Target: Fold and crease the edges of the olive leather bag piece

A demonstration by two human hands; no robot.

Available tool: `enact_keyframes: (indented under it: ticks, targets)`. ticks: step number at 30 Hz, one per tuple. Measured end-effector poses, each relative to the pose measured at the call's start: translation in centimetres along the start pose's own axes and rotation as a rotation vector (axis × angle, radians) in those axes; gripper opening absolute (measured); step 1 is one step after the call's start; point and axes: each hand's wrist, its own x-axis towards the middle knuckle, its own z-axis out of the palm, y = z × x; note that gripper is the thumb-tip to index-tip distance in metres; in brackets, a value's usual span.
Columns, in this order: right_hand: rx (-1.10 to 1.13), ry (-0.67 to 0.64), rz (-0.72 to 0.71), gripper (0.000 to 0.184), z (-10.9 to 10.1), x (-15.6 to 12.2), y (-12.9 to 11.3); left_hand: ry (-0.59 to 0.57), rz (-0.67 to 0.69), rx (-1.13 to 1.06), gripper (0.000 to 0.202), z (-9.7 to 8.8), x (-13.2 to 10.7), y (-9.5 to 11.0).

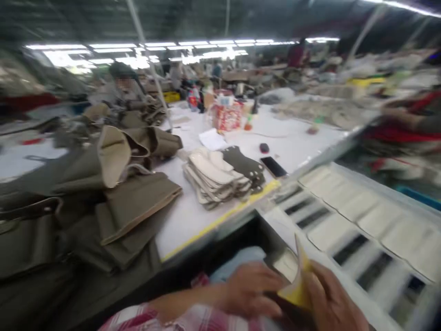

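Low in the view, my left hand (253, 289) lies with its fingers curled against a yellow folded piece (296, 287). My right hand (332, 301) grips the same yellow piece from the right, fingers closed on its edge. Both hands are over my lap, below the front edge of a white table (193, 216). The picture is smeared by motion.
A stack of cream cut pieces (215, 177) and a dark one (246, 165) lie on the table, with a black phone (273, 166) beside them. Olive fabric pieces (113, 193) pile at left. A conveyor with white pieces (365, 216) runs at right. Other people work behind.
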Motion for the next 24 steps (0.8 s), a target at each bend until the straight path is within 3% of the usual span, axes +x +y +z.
enact_keyframes:
  ticks: [1, 3, 5, 8, 12, 15, 24]
  targets:
    - [0.011, 0.002, 0.058, 0.050, -1.4, 0.0, 1.2, 0.058, -0.059, -0.107, 0.051, 0.5, 0.1, -0.7]
    - [-0.003, -0.058, 0.169, 0.052, -4.0, 0.2, 3.6, 0.269, -0.390, -0.186, 0.046, 0.8, 0.5, -3.1]
    - [-0.047, -0.151, 0.253, 0.053, -5.7, 0.6, 6.0, 0.287, -0.591, -0.223, 0.037, 1.0, 1.2, -6.1]
    - [-0.118, -0.269, 0.276, 0.054, -6.2, 1.1, 8.7, 0.164, -0.728, -0.424, 0.035, 2.8, 2.0, -9.5]
    - [-0.293, -0.381, 0.238, 0.056, -4.6, 2.6, 10.0, -0.051, -0.792, -0.779, 0.041, 6.8, 2.4, -10.6]
    - [-0.418, -0.440, 0.148, 0.056, -3.3, 4.4, 9.7, -0.187, -0.809, -0.948, 0.045, 8.4, 2.6, -10.4]
    - [-0.620, -0.422, -0.225, 0.050, -0.4, 8.2, 8.0, -0.346, -0.756, -0.972, 0.041, 8.1, 4.4, -10.0]
